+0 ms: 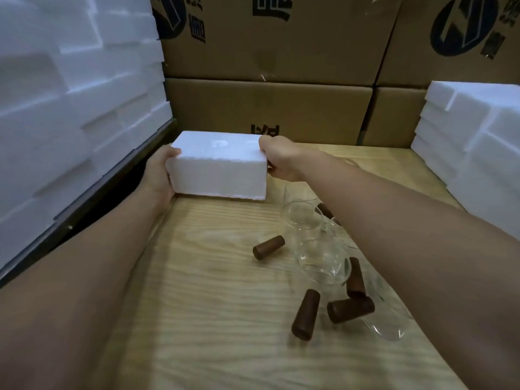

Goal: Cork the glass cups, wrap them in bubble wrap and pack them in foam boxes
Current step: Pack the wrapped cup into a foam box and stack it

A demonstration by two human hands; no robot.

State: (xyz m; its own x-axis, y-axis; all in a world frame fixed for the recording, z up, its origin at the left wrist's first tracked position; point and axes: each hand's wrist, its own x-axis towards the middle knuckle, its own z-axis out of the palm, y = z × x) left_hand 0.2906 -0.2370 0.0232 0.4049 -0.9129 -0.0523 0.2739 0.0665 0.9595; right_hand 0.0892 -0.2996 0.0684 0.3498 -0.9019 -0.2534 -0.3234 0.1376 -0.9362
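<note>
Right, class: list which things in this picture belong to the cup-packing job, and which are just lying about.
Belongs to the job:
foam box
glass cups
brown corks

Just lying about:
cardboard cartons
foam stack on the left
foam stack on the right, both stacks untouched, perhaps spare stock

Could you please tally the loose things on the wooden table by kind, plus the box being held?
brown corks: 5
glass cups: at least 3, overlapping and hard to separate
foam box, held between left hand and right hand: 1
Total: at least 9
</note>
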